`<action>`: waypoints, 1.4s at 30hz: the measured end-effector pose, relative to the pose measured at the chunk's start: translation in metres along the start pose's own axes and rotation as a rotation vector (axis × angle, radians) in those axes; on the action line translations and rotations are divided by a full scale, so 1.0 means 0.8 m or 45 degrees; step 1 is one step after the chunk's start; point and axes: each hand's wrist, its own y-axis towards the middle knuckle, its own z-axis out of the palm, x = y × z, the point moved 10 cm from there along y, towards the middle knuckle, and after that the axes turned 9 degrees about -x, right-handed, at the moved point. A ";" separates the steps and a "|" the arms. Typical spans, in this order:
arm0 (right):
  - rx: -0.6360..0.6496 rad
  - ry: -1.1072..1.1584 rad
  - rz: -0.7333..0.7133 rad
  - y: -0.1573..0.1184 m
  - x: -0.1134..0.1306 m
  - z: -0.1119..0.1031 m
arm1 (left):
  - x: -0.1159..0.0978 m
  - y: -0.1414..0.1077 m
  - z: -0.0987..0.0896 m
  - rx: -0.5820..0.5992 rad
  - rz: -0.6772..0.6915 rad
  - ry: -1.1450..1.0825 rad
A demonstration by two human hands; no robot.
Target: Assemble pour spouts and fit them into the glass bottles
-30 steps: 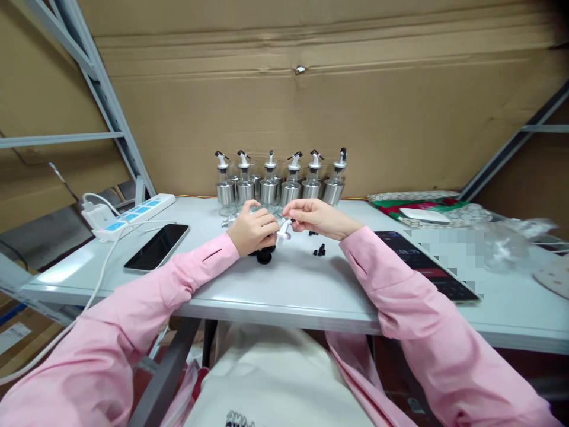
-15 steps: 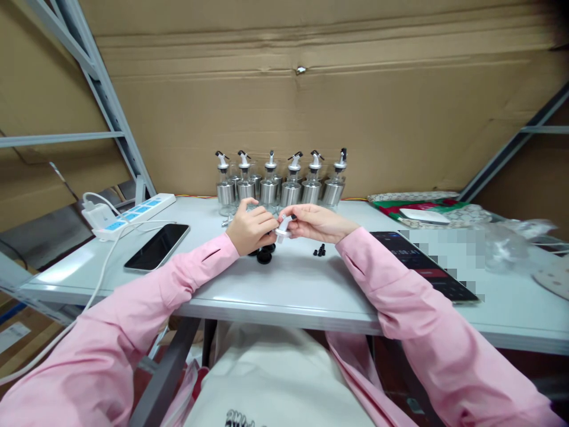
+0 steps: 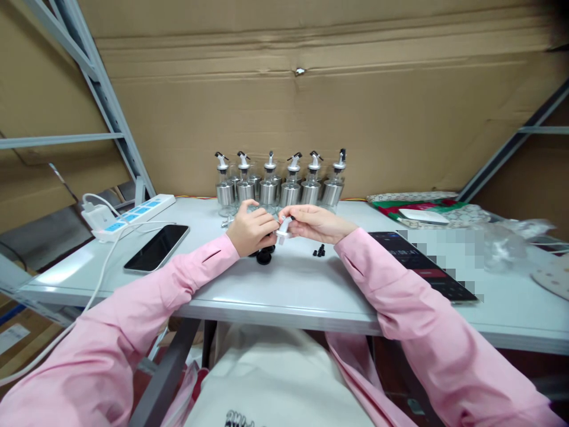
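Between my two hands, just above the table, is a white pour spout (image 3: 284,230) with a round collar and a small black part near its tip. My right hand (image 3: 315,223) pinches the spout's upper end from the right. Closed fingers of my left hand (image 3: 253,231) meet it from the left; the fingertips are partly hidden. Under the left hand lie black round caps (image 3: 264,256), partly covered. Small black pieces (image 3: 319,251) sit in a cluster to the right. Behind the hands stands a row of glass-and-steel bottles (image 3: 268,193) topped with similar spouts.
A phone (image 3: 157,248) and a white power strip (image 3: 142,213) with cables lie on the left. On the right are a dark tablet-like screen (image 3: 418,261), a patterned cloth (image 3: 462,212) and a clear plastic bag (image 3: 507,243). Cardboard (image 3: 311,118) walls the back.
Both hands stay in nearly the same place with the spout between them. The spout is tilted slightly differently. The view has shifted a tiny bit.
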 end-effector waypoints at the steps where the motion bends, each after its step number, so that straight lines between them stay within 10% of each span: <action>1: -0.001 -0.003 -0.002 0.000 0.000 0.000 | 0.000 0.000 0.000 -0.004 0.001 -0.001; 19: -0.365 -0.108 -0.077 0.007 0.007 -0.030 | 0.057 -0.019 0.032 0.278 -0.459 -0.057; 29: -0.683 -0.112 -0.169 -0.001 0.025 -0.063 | 0.064 -0.047 0.070 0.735 -0.523 -0.021; 42: -0.723 -0.065 -0.189 -0.003 0.029 -0.070 | 0.064 -0.037 0.055 0.524 -0.464 -0.034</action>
